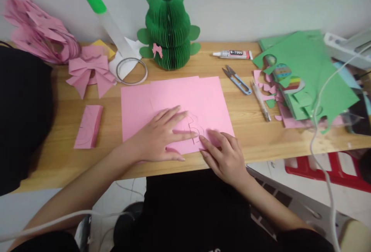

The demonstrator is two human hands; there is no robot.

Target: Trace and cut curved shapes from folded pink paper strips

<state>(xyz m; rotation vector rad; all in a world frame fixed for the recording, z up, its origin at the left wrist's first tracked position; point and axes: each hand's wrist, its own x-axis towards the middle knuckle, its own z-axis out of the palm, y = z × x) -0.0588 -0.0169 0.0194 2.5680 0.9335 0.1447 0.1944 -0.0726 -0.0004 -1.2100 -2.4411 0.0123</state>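
Observation:
A pink paper sheet (176,97) lies flat on the wooden desk (66,128), with faint curved pencil outlines near its front edge. My left hand (159,136) rests flat on the sheet, fingers stretched out toward the outlines. My right hand (224,153) sits at the sheet's front right corner, fingers extended, fingertips touching the paper edge. Neither hand holds anything.
A folded pink strip (89,125) lies to the left. Behind are a pink paper bow (90,72), a tape roll (131,71), a green honeycomb paper rabbit (168,31) and a glue tube (233,54). Snips (237,80), a pen (261,101) and green paper sheets (313,74) lie at the right.

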